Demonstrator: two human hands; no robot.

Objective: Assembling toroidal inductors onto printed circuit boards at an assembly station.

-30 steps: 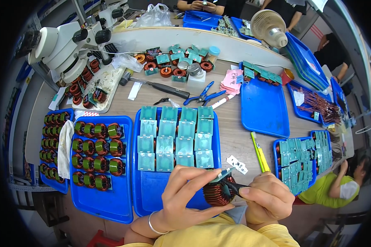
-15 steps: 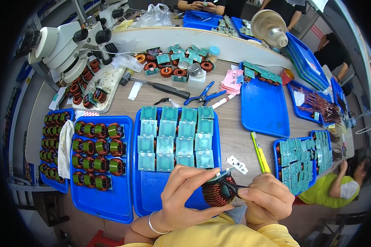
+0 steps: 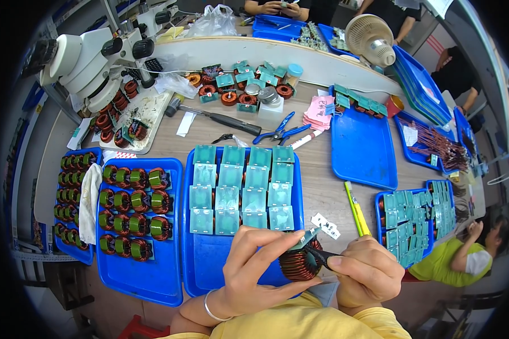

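Between thumb and fingers, my left hand [image 3: 247, 270] grips a copper-wound toroidal coil [image 3: 297, 266] tilted on its side. A small green circuit board [image 3: 301, 242] sits against the coil's upper side, under my left fingertips. My right hand [image 3: 371, 274] is closed around a slim black pointed tool [image 3: 320, 255], mostly hidden by the fingers. Its tip reaches the coil's centre opening near the board; exact contact cannot be made out. Just beyond my hands lies a blue tray [image 3: 203, 265] with rows of board-topped coils [image 3: 227, 198].
Two more blue trays [image 3: 136, 281] [image 3: 76, 248] hold coils at left, a white cloth [image 3: 89, 203] between them. A yellow-green knife [image 3: 357, 210] and paper tag [image 3: 326, 226] lie right. Farther off are blue pliers [image 3: 280, 134], a hammer [image 3: 215, 117], a microscope [image 3: 85, 68] and a fan [image 3: 370, 38].
The coil and its board have turned slightly in my left hand, the board now more steeply tilted. The black tool's tip has shifted a little with it; my right hand has barely moved.
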